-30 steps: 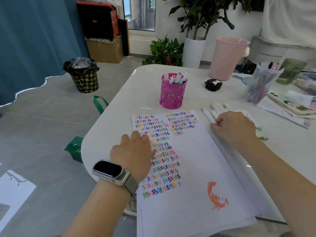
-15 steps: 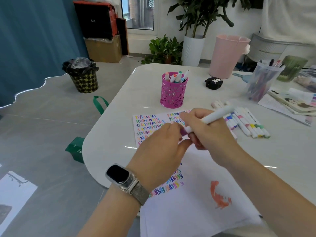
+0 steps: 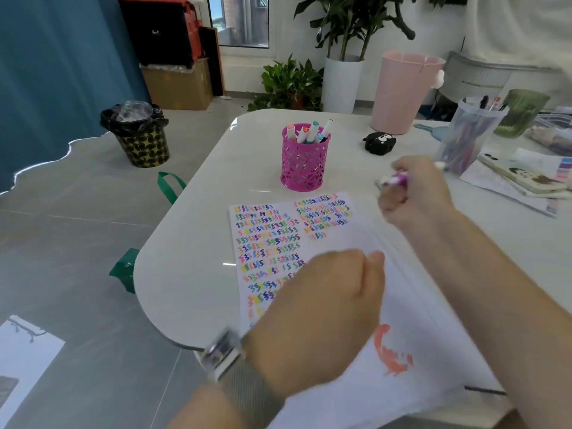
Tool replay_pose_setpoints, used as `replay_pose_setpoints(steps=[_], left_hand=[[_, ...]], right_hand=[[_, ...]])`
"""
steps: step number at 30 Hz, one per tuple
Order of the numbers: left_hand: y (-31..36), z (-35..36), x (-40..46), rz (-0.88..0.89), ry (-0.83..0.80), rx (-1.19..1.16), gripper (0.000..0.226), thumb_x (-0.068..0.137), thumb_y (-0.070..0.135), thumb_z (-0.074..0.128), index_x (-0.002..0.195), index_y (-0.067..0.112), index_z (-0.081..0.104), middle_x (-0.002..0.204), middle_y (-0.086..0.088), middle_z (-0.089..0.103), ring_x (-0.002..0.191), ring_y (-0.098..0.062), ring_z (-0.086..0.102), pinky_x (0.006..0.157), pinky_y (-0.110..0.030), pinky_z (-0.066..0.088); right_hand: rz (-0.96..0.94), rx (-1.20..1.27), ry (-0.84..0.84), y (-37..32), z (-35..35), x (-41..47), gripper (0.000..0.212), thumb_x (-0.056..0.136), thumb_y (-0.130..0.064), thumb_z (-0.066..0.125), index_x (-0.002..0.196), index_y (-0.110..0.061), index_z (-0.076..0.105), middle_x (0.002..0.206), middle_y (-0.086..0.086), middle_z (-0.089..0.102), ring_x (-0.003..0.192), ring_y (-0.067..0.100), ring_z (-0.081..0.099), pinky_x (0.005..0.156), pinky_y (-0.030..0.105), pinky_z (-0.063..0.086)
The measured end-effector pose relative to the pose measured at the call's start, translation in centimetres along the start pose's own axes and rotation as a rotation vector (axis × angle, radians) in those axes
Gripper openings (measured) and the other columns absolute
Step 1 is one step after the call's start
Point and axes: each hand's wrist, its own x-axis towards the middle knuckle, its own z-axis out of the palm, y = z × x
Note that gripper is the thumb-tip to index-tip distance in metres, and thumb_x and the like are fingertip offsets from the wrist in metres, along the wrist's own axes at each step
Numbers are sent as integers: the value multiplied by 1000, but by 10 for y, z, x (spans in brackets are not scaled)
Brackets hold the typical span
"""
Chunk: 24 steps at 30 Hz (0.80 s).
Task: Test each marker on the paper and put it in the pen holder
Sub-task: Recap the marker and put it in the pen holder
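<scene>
A white sheet of paper [image 3: 346, 239] covered with rows of coloured squiggles lies on the table in front of me. Behind it stands the pink perforated pen holder [image 3: 305, 162] with several markers in it. My right hand [image 3: 414, 196] grips a white marker with a purple band [image 3: 397, 180] above the paper's far right corner, its pale tip pointing left. My left hand [image 3: 322, 314], with a watch on the wrist, hovers over the paper, its fingers curled around the pulled-off cap, which is hidden. Both hands are motion-blurred. The row of loose markers is hidden behind my right hand.
The pale table [image 3: 192, 243] has a rounded left edge. At the back right are a black case [image 3: 379, 142], a clear cup of pens [image 3: 467, 134], a green cup [image 3: 523, 113] and books [image 3: 523, 178]. A pink bin [image 3: 402, 91] stands behind the table.
My right hand picked a marker from the row and met my left hand over the paper. The hands have now pulled apart, the right up and right, the left down toward me.
</scene>
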Motion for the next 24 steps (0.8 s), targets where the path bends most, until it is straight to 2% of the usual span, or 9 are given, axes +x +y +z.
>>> replay_pose_setpoints(steps=[2,4,6,8,11,14,17,19,24], left_hand=[[-10,3,-17,-84,-124,46,40,96,42,27,62,20,30,65,-3,46,68,-21,54,68,-29,46],[-26,0,-18,-176,-108,138,37,96,44,26,67,21,29,75,-8,51,82,-28,54,78,-39,47],[-42,-7,-9,-170,-44,124,36,95,45,25,67,23,26,66,-6,41,73,-30,48,68,-40,41],[-46,-13,-1,-103,-34,278,26,94,37,19,75,21,25,66,1,40,64,-28,45,56,-35,33],[-52,-10,3,-92,-11,583,8,97,19,24,89,20,22,68,5,43,53,-15,39,47,-27,30],[-57,-9,10,-109,-67,646,8,101,28,25,97,22,29,66,5,44,62,-20,49,60,-31,41],[-61,-12,15,-140,-143,671,13,101,32,30,106,23,37,78,5,50,75,-20,53,68,-33,44],[-62,-16,16,-179,-184,620,12,100,31,34,103,22,40,85,3,53,77,-19,51,71,-33,44],[-62,-17,18,-251,-223,574,14,99,28,41,99,15,44,86,2,50,80,-18,49,72,-30,42]], right_hand=[[-119,37,148,-21,-17,15,20,88,-8,48,72,-14,38,41,-3,34,27,5,27,34,12,20],[-192,-77,84,-17,-25,16,25,90,-16,51,68,-14,41,36,-6,35,29,5,26,35,15,18],[-178,-162,-68,5,-25,13,36,94,-30,49,63,-13,51,35,-6,42,29,6,31,33,12,19],[-171,-299,-134,21,-21,16,42,94,-42,50,69,-12,64,43,-4,56,35,7,46,33,13,30],[-275,-496,-201,33,-16,23,28,84,-34,70,67,-12,66,53,0,65,45,10,55,39,18,40],[-445,-684,-185,49,-18,29,32,75,-26,77,55,-14,56,53,5,61,46,14,49,46,25,39],[-475,-741,-187,64,-21,30,37,76,-20,74,51,-16,47,44,-3,55,43,12,45,47,24,36],[-479,-767,-205,71,-23,31,38,77,-17,73,53,-16,44,44,-3,54,42,8,43,45,22,35],[-522,-794,-222,77,-22,37,35,77,-18,73,59,-8,45,55,13,60,49,14,51,48,24,36]])
